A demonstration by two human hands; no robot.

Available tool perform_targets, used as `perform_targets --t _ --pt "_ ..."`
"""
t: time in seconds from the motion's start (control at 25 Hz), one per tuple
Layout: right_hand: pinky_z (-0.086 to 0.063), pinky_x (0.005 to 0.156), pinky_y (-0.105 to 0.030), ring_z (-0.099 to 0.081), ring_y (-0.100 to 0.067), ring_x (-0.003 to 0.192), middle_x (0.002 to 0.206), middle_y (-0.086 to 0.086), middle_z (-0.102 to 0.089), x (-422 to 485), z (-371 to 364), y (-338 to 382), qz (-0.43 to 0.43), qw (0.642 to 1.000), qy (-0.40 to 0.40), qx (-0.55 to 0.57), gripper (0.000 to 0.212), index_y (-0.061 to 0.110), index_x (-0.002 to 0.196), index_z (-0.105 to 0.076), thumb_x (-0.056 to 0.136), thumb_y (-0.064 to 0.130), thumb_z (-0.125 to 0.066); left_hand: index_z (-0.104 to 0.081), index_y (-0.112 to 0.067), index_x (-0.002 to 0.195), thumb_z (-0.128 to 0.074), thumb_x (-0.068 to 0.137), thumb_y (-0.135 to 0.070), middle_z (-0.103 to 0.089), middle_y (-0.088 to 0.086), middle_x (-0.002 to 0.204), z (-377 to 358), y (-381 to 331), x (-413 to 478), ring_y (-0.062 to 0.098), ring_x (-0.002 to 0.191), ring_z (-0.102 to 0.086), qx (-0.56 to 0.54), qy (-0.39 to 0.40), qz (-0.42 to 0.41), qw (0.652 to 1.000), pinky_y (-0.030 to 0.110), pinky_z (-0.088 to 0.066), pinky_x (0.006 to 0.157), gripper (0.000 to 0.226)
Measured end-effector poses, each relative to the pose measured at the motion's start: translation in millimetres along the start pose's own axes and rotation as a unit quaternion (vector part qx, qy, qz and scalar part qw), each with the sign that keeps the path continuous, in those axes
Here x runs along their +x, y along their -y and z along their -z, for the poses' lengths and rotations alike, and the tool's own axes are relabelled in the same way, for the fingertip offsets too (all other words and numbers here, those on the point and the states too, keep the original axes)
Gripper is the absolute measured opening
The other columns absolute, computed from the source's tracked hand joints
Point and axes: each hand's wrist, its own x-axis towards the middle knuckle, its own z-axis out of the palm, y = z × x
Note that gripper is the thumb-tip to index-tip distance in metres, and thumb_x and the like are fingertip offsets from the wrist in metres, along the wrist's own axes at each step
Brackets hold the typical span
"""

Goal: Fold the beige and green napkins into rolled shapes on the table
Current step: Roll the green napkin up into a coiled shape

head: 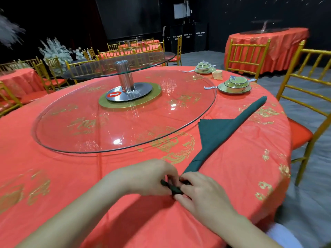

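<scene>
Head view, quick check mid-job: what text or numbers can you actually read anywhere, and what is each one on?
"2": white numeral on the red round tag on the turntable's metal base.
Gold motifs on the red tablecloth: ornate, not readable.
White lettering on the black stands at the back: too small and blurred to read.
Green napkin: no text.

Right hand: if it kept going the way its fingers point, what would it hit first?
The right hand points leftward and pinches the rolled end of the dark green cloth napkin; just beyond it, likely the left hand.
</scene>
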Motion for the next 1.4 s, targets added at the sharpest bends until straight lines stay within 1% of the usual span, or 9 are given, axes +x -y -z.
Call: perform_targets --t 0.24,0.48,0.6,0.72,0.8,0.92,1.0,1.2,1.4 --pt "-0.056 0.078 -0.032 -0.068 -0.012 0.076 0.08 0.011 -0.066 -7.8 5.1 10.5 -0.018 0.999 -0.035 0.007 0.031 0.026 0.078 -0.071 0.075 0.048 -0.048 -0.063 -0.024 0.094 -0.07 0.074 -0.007 -0.063 -0.001 0.092 -25.3 35.5 -14.5 0.009 0.081 -0.056 -0.333 0.02 -0.022 0.942 0.024 -0.046 0.077 0.028" --pt "-0.054 0.079 -0.052 -0.068 -0.019 0.099 0.097 0.006 -0.071 -18.4 0.0 38.5 -0.058 0.998 -0.022 -0.026 0.021 0.033 0.088 -0.041 0.076 0.05 -0.039 -0.068 -0.026 0.081 -0.077 0.067 -0.009 -0.069 -0.007 0.083 -45.2 38.7 -21.6 0.011 0.081 -0.058 -0.452 -0.067 -0.075 0.886 0.023 -0.048 0.075 0.024" --pt "-0.046 0.088 -0.053 -0.065 -0.018 0.107 0.105 0.009 -0.071 -21.3 -0.2 41.7 -0.106 0.994 0.006 -0.013 0.021 0.035 0.083 -0.047 0.078 0.054 -0.039 -0.072 -0.034 0.081 -0.075 0.068 -0.03 -0.07 0.001 0.085 -51.7 41.3 -19.9 0.026 0.082 -0.062 -0.399 -0.119 -0.082 0.905 0.043 -0.049 0.08 0.014" --pt "-0.013 0.11 -0.042 -0.04 -0.001 0.13 0.124 0.022 -0.055 -18.9 6.9 39.4 -0.174 0.979 0.034 0.098 0.053 0.036 0.084 -0.066 0.071 0.07 -0.028 -0.073 -0.032 0.076 -0.069 0.071 -0.04 -0.069 -0.002 0.077 -52.6 39.7 -18.6 0.016 0.074 -0.061 -0.372 -0.123 -0.051 0.919 0.034 -0.048 0.074 0.011" --pt "-0.001 0.112 -0.034 -0.03 0.003 0.134 0.128 0.024 -0.051 -20.6 4.6 39.0 -0.185 0.975 0.033 0.122 0.061 0.035 0.084 -0.068 0.068 0.072 -0.022 -0.069 -0.029 0.074 -0.067 0.075 -0.038 -0.066 -0.006 0.072 -52.2 36.0 -17.8 0.006 0.068 -0.056 -0.358 -0.108 -0.042 0.927 0.025 -0.045 0.067 0.009" --pt "-0.01 0.109 -0.034 -0.045 0.001 0.125 0.113 0.021 -0.063 -20.2 3.7 44.2 -0.201 0.971 -0.004 0.13 0.033 0.039 0.07 -0.058 0.071 0.065 -0.038 -0.061 -0.022 0.081 -0.067 0.08 -0.025 -0.061 -0.01 0.064 -52.2 30.4 -16.6 0.005 0.061 -0.052 -0.349 -0.095 -0.012 0.932 0.02 -0.042 0.063 0.007" --pt "-0.016 0.108 -0.031 -0.05 0.007 0.112 0.101 0.024 -0.061 -21.4 3.4 45.1 -0.206 0.97 -0.019 0.127 0.019 0.042 0.077 -0.047 0.072 0.058 -0.056 -0.057 -0.019 0.088 -0.069 0.083 -0.019 -0.062 -0.009 0.063 -51.9 27.1 -15.6 0.008 0.059 -0.052 -0.344 -0.09 0.012 0.935 0.022 -0.04 0.061 0.014" --pt "-0.042 0.097 -0.031 -0.051 0.003 0.086 0.089 0.021 -0.052 -23.4 1.1 45.2 -0.171 0.979 -0.066 0.09 0.028 0.039 0.091 -0.052 0.068 0.054 -0.058 -0.047 -0.028 0.084 -0.074 0.078 -0.014 -0.059 -0.014 0.063 -50.9 21.6 -15.6 0.004 0.052 -0.045 -0.289 -0.138 0.03 0.947 0.02 -0.038 0.055 0.031" --pt "-0.047 0.075 -0.023 -0.056 -0.008 0.079 0.095 0.014 -0.048 -26.5 2.4 46.7 -0.149 0.983 -0.05 0.097 0.034 0.039 0.097 -0.053 0.068 0.053 -0.06 -0.052 -0.028 0.072 -0.074 0.077 -0.019 -0.051 -0.014 0.067 -55.0 24.1 -14.6 0.003 0.054 -0.039 -0.207 -0.172 0.004 0.963 0.019 -0.034 0.055 0.023"
